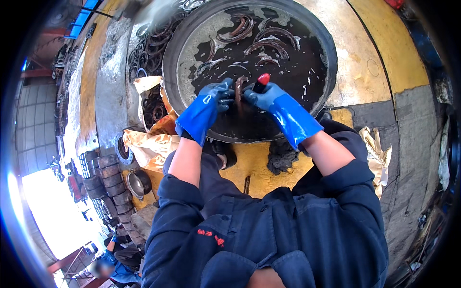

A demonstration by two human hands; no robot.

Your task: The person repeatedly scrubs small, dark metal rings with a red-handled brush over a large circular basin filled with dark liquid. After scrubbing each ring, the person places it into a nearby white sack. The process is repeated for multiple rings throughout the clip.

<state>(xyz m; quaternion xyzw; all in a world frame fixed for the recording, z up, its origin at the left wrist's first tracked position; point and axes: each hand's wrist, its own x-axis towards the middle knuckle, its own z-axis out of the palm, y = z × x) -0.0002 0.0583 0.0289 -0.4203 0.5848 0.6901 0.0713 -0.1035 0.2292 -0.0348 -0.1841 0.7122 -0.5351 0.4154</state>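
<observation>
Both my hands wear blue rubber gloves over the front part of a large round basin of dark liquid. Upright between them stands a wet brown ring-shaped piece, seen nearly edge-on, its lower end blurred. My right hand is closed around a tool with a red-tipped dark handle; its working end is hidden. The right fingertips come up against the brown piece. My left hand is close on the piece's other side, fingers loosely bent and apart, with no clear grip on it. Several curved brown rings lie partly submerged farther back.
Dark rings are heaped left of the basin. Torn paper sacks with more rings stand nearer. A metal bowl and stacked dark cylinders are at lower left. Another person works beyond. Dark cloth lies between my legs.
</observation>
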